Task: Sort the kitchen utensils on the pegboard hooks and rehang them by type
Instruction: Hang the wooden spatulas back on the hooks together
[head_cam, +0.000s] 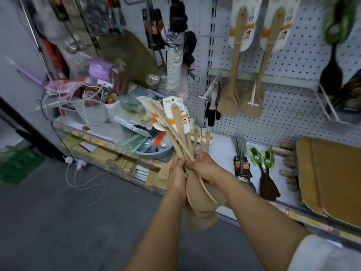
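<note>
Risk of dropping: loose fan of wooden spatulas, near centre before the pegboard, likely to slide apart if either grip eases. Left hand and right hand close together, fingers curled round the handles, blades pointing down, card tags up. Two spatulas hung far right.
</note>
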A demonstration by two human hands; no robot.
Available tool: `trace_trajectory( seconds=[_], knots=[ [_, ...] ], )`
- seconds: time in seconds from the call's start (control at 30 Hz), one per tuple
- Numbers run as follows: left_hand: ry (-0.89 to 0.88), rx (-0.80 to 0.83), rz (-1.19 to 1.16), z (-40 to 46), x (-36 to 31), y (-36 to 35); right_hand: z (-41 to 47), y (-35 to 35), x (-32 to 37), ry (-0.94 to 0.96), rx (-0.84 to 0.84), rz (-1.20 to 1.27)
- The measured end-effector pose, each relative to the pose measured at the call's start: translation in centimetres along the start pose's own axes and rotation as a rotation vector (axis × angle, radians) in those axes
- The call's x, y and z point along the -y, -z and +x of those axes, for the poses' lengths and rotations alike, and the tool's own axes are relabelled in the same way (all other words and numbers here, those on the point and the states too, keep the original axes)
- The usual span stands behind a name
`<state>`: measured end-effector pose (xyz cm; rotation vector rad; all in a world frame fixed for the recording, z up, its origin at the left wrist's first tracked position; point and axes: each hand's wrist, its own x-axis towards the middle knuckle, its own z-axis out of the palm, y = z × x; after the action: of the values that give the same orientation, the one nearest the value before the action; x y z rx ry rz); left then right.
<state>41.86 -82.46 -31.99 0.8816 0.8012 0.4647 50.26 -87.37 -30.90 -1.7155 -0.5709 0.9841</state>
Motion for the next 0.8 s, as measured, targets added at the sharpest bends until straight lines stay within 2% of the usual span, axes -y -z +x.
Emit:
trace_trajectory(
  seconds=[0.1, 0.33, 0.57, 0.73, 0.8],
  knots=[
    [-0.086, 0.003, 0.032, -1.5, -1.8, -1.3, -0.9, -0.1, 1.4, 0.089, 0.002, -0.059],
    [-0.294, 0.038, 0.044, -3.1, -6.5, -5.1, -3.7, 1.3, 6.4, 0.281, -0.122, -0.240],
    [-0.372, 0.158, -0.193, -2.1, -12.5, -7.6, -6.4, 3.3, 8.9, 0.509, -0.219, -0.511],
    [-0.416, 0.266, -0.145, -1.5, -15.0, -9.1, -6.0, 3.9, 9.8, 0.601, -0.297, -0.521],
    [-0.439, 0.247, -0.126, -1.4, -15.5, -9.8, -5.6, 4.0, 10.2, 0.601, -0.316, -0.486]
  ],
)
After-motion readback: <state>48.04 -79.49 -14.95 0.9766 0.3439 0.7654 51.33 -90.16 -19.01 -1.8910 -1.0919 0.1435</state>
